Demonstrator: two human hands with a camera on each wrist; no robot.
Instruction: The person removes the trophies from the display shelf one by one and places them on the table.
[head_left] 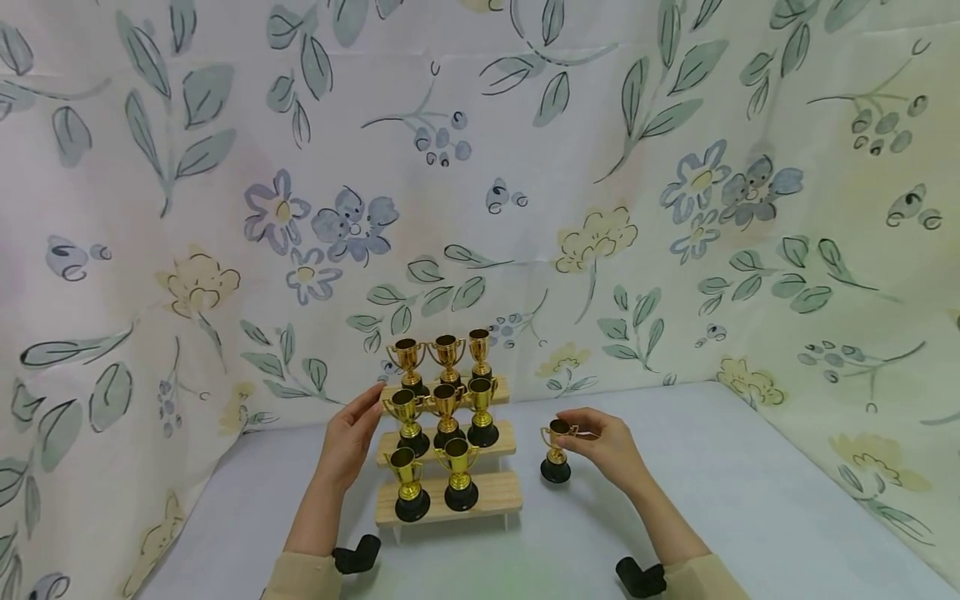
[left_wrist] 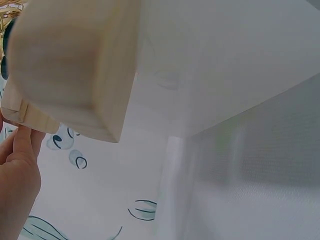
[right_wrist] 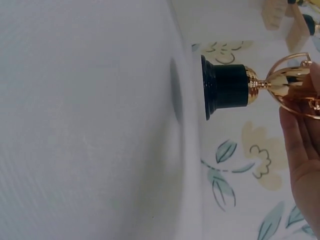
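Observation:
My right hand (head_left: 609, 448) pinches a small gold trophy cup (head_left: 556, 457) with a black base by its upper part. The trophy (right_wrist: 230, 86) is upright, its base a little above the table in the right wrist view. To its left stands a three-tier wooden display stand (head_left: 495, 493) with white supports. Two similar trophies (head_left: 461, 479) are on the bottom tier, three on the middle and three on the top. My left hand (head_left: 348, 440) is at the stand's left side, its fingers (left_wrist: 22, 142) touching the end of a wooden shelf (left_wrist: 37, 119).
A white cloth covers the table (head_left: 750, 492). Behind it hangs a floral curtain (head_left: 480, 192), close to the stand's back. Black wrist mounts (head_left: 357, 555) sit by both sleeves.

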